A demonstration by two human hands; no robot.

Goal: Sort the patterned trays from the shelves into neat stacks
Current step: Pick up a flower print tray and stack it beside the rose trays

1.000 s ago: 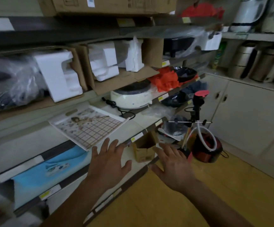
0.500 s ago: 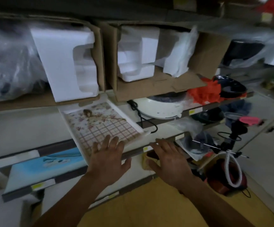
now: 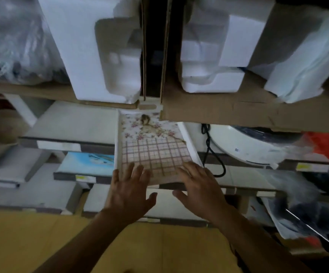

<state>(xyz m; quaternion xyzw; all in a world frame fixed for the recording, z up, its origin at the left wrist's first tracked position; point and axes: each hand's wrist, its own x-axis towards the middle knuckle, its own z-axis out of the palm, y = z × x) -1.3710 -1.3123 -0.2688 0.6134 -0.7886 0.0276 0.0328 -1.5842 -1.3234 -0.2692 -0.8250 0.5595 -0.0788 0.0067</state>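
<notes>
Both hands have closed in on the patterned tray point(image 3: 155, 148) over the last second. A second ago they hovered short of the shelf's front edge, with the tray lying askew off to the left hand's side. Now the tray sits square-on between them. The left hand point(image 3: 129, 191) lies flat on the tray's near left corner, fingers straight and spread, gripping nothing. The right hand point(image 3: 198, 191) lies likewise on the near right corner, fingers extended, thumb hanging below the rim. Neither hand has curled round the rim yet, as far as the motion blur allows one to tell.

Judgement: the reach is complete and the take-up is about to begin. No stack is in view, so the sorting appears to be at an early stage.

The tray is rectangular with a raised white rim. Its face carries a floral print towards the far end and a pink-brown check towards the near end. Its far end is tucked under the cardboard box point(image 3: 248, 113) on the shelf above. Its near end overhangs the front edge of the shelf point(image 3: 75, 125) carrying it.
</notes>
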